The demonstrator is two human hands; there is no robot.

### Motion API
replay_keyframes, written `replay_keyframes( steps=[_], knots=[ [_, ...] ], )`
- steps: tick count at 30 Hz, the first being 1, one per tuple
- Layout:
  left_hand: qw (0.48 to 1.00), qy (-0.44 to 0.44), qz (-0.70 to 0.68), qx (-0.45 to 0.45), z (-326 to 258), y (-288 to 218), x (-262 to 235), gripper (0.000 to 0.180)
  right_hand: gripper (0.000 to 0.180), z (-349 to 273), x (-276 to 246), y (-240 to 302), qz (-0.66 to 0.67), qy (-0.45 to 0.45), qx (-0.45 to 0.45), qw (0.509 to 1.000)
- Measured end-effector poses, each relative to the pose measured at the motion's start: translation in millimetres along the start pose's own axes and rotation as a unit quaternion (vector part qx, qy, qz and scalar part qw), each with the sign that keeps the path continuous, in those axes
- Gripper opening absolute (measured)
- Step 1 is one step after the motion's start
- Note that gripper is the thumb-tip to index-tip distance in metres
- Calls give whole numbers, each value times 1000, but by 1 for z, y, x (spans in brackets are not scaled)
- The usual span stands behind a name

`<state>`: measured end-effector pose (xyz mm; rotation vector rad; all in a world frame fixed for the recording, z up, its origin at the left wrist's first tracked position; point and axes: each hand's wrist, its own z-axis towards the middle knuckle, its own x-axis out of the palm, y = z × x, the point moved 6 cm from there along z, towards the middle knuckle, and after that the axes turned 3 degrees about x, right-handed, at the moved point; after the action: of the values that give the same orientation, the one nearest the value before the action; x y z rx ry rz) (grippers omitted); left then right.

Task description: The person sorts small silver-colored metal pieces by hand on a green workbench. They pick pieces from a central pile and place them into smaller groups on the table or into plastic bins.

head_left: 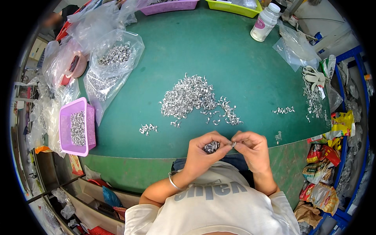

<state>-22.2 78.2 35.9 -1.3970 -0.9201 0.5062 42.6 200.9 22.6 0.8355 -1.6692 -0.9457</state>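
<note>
At the table's near edge, my left hand is closed around a clutch of small curved metal pieces. Its thumb and forefinger meet the fingertips of my right hand, which pinch one small shiny metal piece. The exact shape of that piece is too small to make out. Just beyond my hands lies a large heap of silvery, hook-like metal pieces. A looser spread of the same pieces trails off its right side, and a little cluster lies to the left.
A purple basket with metal pieces stands at the left edge, below clear plastic bags of pieces. To the right are a small row of pieces, a bigger pile and a glove. A white bottle stands far right.
</note>
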Motion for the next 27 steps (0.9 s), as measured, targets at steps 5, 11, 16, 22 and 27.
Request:
replay_keyframes(
  steps=[5,11,16,22,27],
  knots=[
    [1000,9,7,13,-2,-4,2,10,17,-1,4,-7,108,28,41,993],
    [998,20,25,49,-4,-13,2,12,19,-3,9,-4,116,33,53,991],
    [997,15,22,67,-6,-15,2,13,19,-3,12,-5,130,53,59,988],
    [999,-35,16,-28,-5,-1,-7,8,16,5,-1,-11,4,-36,45,998],
    [969,-144,202,-17,-9,31,-66,5,13,18,-73,-7,-367,-238,-52,898]
  ],
)
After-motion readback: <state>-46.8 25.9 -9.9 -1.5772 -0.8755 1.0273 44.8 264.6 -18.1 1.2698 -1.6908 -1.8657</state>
